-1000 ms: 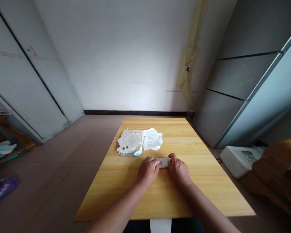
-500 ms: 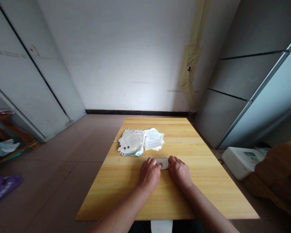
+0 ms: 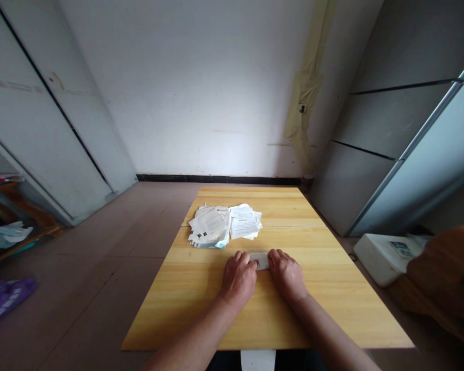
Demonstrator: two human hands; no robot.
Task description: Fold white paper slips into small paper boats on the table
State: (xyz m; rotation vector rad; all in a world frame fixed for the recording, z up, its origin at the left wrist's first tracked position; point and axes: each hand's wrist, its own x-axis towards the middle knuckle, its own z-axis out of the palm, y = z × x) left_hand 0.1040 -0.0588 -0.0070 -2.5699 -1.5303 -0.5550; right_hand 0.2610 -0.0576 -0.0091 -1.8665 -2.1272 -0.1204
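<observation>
Between my two hands, a small folded piece of white paper (image 3: 261, 260) lies low over the table. My left hand (image 3: 239, 275) is closed on its left end, the thumb showing along the near edge. Curled fingers of my right hand (image 3: 285, 272) grip the right end. Only the middle of the paper shows; both ends are hidden by my fingers. Beyond my hands sit two piles of paper: a larger, uneven left pile (image 3: 209, 226) and a smaller pile of printed sheets (image 3: 243, 221) beside it.
The wooden table (image 3: 332, 309) stands before a white wall (image 3: 201, 103). At right are a grey cabinet (image 3: 371, 118) and a white box (image 3: 381, 257). A wooden shelf (image 3: 19, 206) and a purple bag (image 3: 7, 299) are at the far left.
</observation>
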